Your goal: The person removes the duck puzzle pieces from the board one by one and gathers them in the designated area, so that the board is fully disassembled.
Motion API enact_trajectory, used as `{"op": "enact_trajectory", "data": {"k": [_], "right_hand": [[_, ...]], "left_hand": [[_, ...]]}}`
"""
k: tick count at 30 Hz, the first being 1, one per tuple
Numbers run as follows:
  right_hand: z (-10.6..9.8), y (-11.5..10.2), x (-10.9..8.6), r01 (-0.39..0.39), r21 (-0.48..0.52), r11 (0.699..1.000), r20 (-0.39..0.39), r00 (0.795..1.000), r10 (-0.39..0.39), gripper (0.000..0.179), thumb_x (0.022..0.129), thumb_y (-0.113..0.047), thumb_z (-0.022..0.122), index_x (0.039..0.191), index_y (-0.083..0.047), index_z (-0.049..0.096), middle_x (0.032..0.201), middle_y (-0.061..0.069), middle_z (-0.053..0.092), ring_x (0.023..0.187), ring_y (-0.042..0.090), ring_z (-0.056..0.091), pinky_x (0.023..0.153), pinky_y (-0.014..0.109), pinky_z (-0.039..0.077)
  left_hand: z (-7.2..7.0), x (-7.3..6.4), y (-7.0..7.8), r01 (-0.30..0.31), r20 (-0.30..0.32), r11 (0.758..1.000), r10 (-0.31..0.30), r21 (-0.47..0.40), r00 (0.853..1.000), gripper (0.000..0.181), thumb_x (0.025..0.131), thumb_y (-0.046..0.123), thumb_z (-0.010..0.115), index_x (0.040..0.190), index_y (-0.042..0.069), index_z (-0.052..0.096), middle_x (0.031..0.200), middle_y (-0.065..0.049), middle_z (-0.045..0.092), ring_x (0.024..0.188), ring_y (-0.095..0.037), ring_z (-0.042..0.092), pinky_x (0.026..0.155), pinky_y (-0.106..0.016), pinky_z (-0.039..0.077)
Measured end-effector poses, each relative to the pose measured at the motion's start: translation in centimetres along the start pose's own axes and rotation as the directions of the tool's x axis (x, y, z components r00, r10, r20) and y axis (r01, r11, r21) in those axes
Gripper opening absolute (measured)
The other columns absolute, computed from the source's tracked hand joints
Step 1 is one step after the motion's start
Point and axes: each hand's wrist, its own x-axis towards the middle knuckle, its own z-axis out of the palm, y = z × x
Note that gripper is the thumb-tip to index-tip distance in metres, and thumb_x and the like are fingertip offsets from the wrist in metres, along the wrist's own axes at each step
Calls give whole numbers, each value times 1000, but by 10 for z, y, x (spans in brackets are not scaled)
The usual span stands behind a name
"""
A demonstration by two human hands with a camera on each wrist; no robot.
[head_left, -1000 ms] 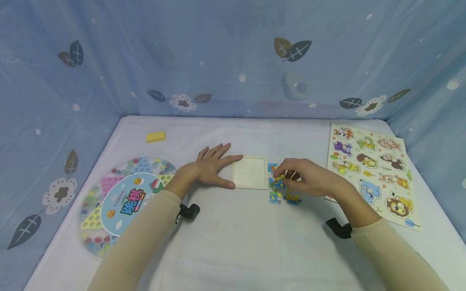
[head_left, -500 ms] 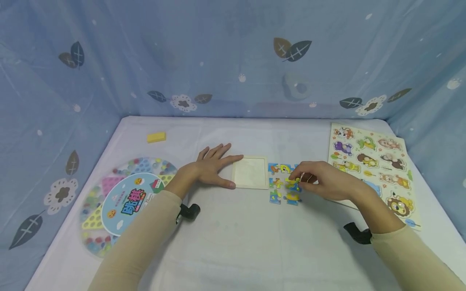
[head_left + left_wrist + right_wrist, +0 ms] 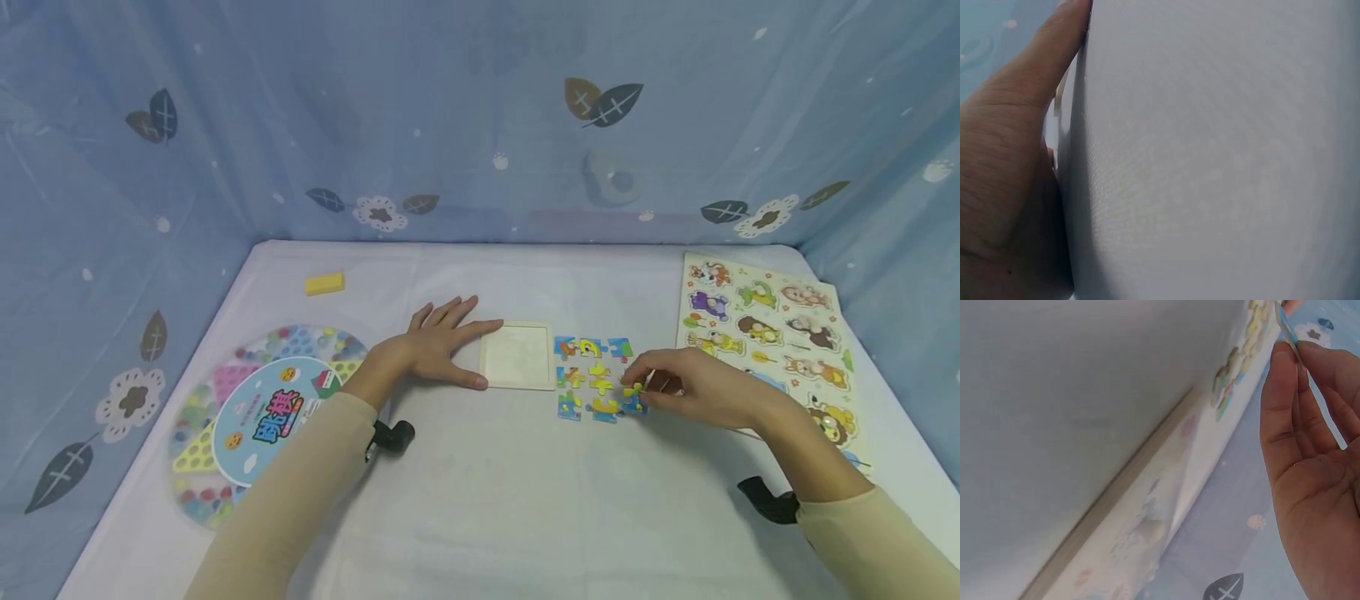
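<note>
My left hand lies with fingers spread on the white cloth, index fingertip and thumb at the left edge of a small square wooden puzzle tray. The tray holds nothing. Right of it, colourful jigsaw pieces lie in rough rows, slightly apart. My right hand is at the right end of these rows. In the right wrist view, its thumb and fingertips pinch a thin blue jigsaw piece, seen edge-on. The left wrist view shows mostly cloth, with part of the left hand along its left side.
A wooden animal puzzle board lies at the right, partly behind the right hand. At the left is a round board game package, partly covered by the left forearm. A yellow block sits at the back left. Blue curtains enclose the table.
My right hand has moved rightward and slightly nearer over the jigsaw pieces, uncovering the middle and upper right ones. The left hand has stayed by the tray.
</note>
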Motion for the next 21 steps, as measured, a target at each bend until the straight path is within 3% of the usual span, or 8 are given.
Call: {"op": "enact_trajectory", "data": {"k": [5, 10, 21], "right_hand": [[0, 2, -5, -61, 14, 998, 41, 997, 60, 26, 97, -4, 69, 119, -17, 69, 112, -5, 71, 90, 7, 65, 77, 25, 56], [1, 5, -7, -73, 9, 997, 56, 996, 72, 26, 97, -5, 70, 119, -19, 69, 112, -6, 71, 89, 7, 64, 78, 25, 55], [9, 15, -4, 47, -34, 998, 10, 999, -46, 25, 94, -2, 72, 113, -19, 69, 108, -6, 70, 83, 4, 63, 73, 24, 55]], "left_hand": [[1, 0, -1, 10, 9, 1000, -10, 0, 1000, 101, 81, 82, 63, 162, 51, 11, 173, 0, -14, 159, -29, -12, 122, -64, -4], [1, 0, -1, 8, 9, 1000, -7, -4, 1000, 101, 81, 83, 62, 162, 52, 11, 173, 1, -14, 159, -28, -12, 122, -64, -4], [0, 1, -1, -3, 0, 1000, 3, -4, 1000, 100, 81, 81, 63, 162, 50, 13, 173, -1, -13, 159, -30, -12, 122, -64, -5]]}}
